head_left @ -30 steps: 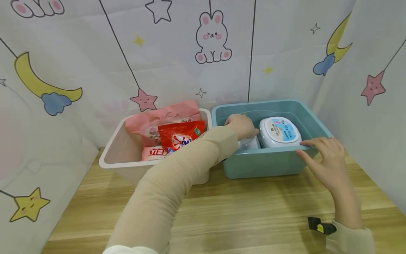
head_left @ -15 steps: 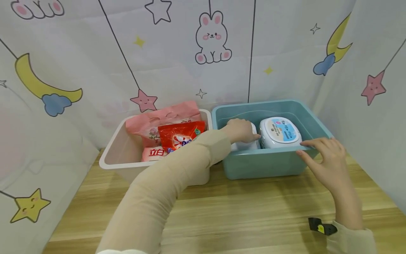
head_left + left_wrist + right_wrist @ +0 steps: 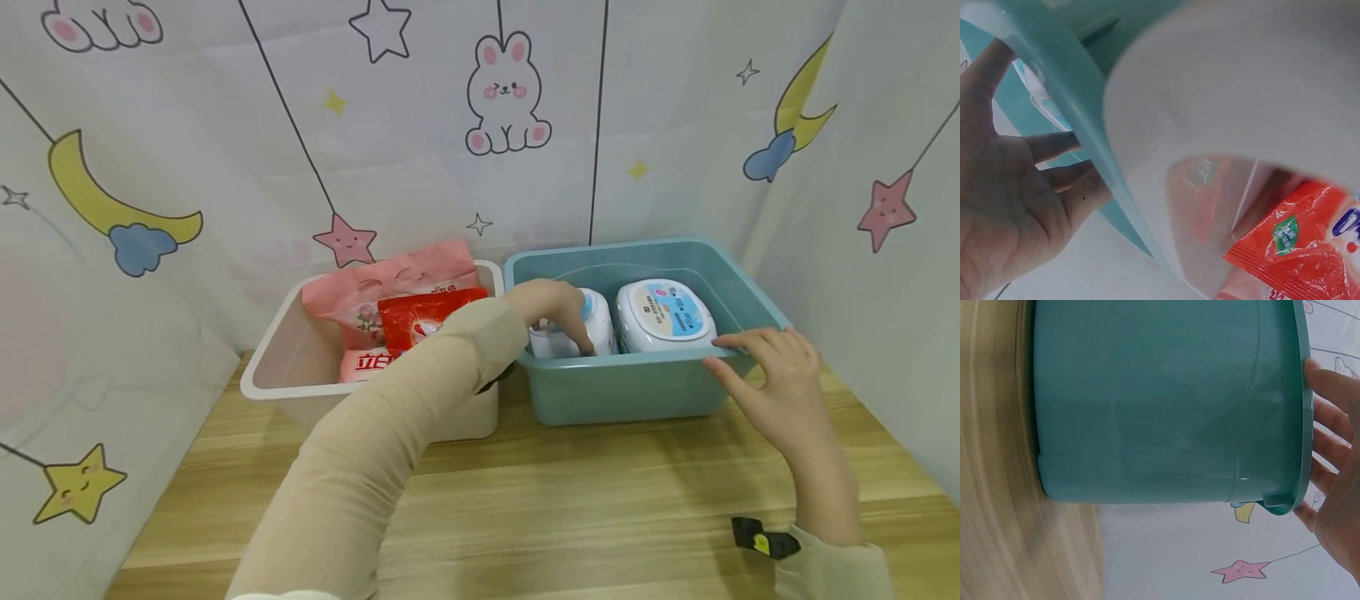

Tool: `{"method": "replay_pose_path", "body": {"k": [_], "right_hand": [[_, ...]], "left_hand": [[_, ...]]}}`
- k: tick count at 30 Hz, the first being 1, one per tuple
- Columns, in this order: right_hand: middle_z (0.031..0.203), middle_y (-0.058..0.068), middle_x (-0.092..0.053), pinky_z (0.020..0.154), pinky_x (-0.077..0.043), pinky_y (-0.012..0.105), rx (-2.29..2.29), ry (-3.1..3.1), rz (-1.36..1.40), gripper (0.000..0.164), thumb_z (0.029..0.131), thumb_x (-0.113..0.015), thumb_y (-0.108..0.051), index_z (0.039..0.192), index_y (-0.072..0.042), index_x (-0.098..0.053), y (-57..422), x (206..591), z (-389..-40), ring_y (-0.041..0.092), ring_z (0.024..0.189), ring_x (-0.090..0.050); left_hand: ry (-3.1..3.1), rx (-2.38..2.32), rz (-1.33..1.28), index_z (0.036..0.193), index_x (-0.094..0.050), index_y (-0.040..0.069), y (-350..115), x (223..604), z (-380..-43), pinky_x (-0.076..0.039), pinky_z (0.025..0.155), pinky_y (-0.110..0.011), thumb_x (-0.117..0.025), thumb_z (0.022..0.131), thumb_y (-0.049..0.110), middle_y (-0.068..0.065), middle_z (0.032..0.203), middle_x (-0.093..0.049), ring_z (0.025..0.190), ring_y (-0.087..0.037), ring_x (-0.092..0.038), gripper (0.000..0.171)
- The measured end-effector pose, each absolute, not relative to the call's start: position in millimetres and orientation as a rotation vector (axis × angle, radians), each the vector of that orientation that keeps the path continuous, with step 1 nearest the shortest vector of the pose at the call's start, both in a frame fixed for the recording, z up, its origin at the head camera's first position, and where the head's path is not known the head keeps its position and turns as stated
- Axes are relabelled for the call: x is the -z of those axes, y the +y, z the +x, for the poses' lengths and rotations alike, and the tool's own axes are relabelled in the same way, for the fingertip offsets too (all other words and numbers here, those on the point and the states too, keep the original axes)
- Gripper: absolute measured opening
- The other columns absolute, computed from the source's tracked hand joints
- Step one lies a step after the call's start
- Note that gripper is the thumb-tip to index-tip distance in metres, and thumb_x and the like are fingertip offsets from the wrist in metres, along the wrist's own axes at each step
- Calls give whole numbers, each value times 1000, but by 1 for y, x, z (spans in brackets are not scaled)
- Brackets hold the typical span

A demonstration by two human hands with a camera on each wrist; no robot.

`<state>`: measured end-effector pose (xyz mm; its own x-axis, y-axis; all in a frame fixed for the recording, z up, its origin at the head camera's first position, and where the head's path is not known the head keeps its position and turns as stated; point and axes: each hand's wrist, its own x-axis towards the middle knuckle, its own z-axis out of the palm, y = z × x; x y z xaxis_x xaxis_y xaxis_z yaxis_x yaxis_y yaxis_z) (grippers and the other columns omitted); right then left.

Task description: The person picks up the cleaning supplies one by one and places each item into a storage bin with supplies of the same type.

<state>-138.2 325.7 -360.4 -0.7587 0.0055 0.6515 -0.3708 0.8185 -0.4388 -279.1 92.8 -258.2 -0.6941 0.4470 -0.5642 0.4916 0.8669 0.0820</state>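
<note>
In the head view my left hand (image 3: 555, 305) reaches into the blue-green storage bin (image 3: 622, 392). Its fingers spread loosely over a rounded white lidded tub (image 3: 597, 321), which they partly cover. In the left wrist view the fingers of the left hand (image 3: 1016, 194) pass over the bin's rim; their tips are hidden. A second white tub (image 3: 663, 317), with a blue and cream label, sits beside the first. My right hand (image 3: 780, 387) holds the bin's near right corner, thumb outside and fingers over the rim, as the right wrist view also shows.
A pale storage bin (image 3: 281, 392) stands left of the blue-green one, holding a pink bag (image 3: 390, 279), a red detergent pouch (image 3: 408, 321) and a pink-and-white pack (image 3: 369, 363). Both bins rest on a wood-grain table (image 3: 570, 500). A cartoon-printed white curtain (image 3: 420, 150) hangs behind.
My left hand has shifted left over the tub, so more of the tub shows. The right hand stays at the bin's corner. The head view has tilted slightly.
</note>
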Motion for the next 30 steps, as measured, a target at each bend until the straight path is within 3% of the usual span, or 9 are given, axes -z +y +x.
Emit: {"method": "replay_pose_path", "body": {"k": [8,14,22,30], "right_hand": [[101,22,-63,114,-17,61,-732,-2331,264,27,85,-72,-18,103,1,-66,327,361,-138,42,105,-49],[99,21,-63,113,-18,62,-729,-2309,280,27,84,-73,-17,102,2,-66,326,361,-139,41,103,-50],[97,20,-64,113,-19,62,-730,-2287,303,27,82,-75,-15,101,2,-66,325,360,-141,39,101,-51],[96,20,-64,112,-19,62,-734,-2282,301,26,82,-75,-15,100,2,-66,325,360,-140,38,100,-50]], "left_hand": [[2583,169,800,137,-48,13,93,266,-271,-47,99,-34,-62,84,54,-3,139,-53,115,-16,-53,68],[2661,209,865,125,-58,13,96,271,-264,-48,96,-33,-64,85,48,0,126,-61,105,-15,-56,53],[2655,295,877,121,-61,13,101,270,-262,-47,97,-31,-63,86,45,-1,124,-62,105,-15,-55,48],[2622,341,874,129,-55,14,105,270,-262,-46,94,-30,-66,87,36,-2,128,-57,106,-16,-50,48]]}}
